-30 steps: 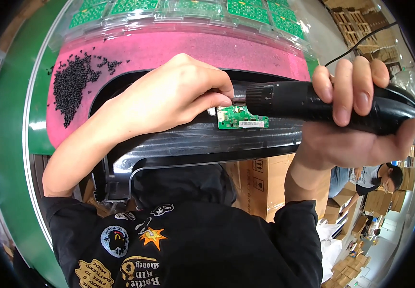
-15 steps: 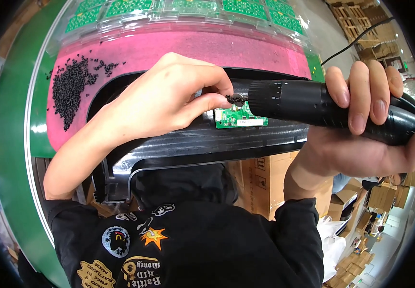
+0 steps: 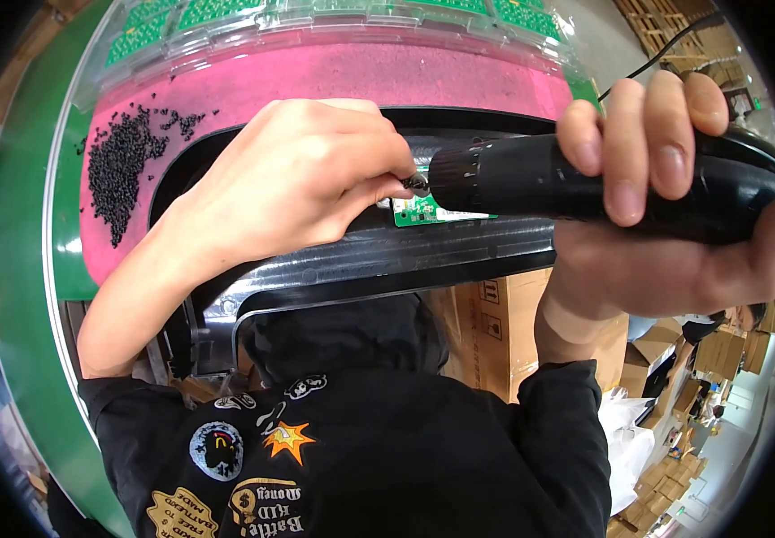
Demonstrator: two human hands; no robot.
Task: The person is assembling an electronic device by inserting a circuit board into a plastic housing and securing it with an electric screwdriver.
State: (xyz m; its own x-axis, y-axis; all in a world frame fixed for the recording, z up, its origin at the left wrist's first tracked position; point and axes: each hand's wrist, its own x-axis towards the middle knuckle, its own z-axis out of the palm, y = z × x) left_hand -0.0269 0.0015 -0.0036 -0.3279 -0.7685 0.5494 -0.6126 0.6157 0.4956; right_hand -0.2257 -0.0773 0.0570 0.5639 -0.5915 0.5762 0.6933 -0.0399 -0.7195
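Observation:
My right hand (image 3: 666, 269) is wrapped round a thick black electric screwdriver (image 3: 531, 175), which lies nearly level and points left. Facing its tip, my left hand (image 3: 307, 170) pinches small black screws (image 3: 413, 185) between thumb and forefinger; the screws are right at the tip. Below them a green circuit board (image 3: 416, 212) sits inside a long black plastic housing (image 3: 396, 255), partly covered by the screwdriver and my left fingers. To the left of the housing, a loose heap of small black screws (image 3: 117, 184) is spread out.
A pink mat (image 3: 316, 76) lies under the housing on a green table (image 3: 15, 224). Clear plastic trays (image 3: 316, 31) with several green boards stand at the far edge. A black cable (image 3: 666, 54) runs at upper right. Cardboard boxes (image 3: 513, 332) stand below the table edge.
The screwdriver has moved left and slightly up, its tip now meeting my left fingertips. My left hand has shifted slightly left, still pinching the screws. The whole view has also shifted a little.

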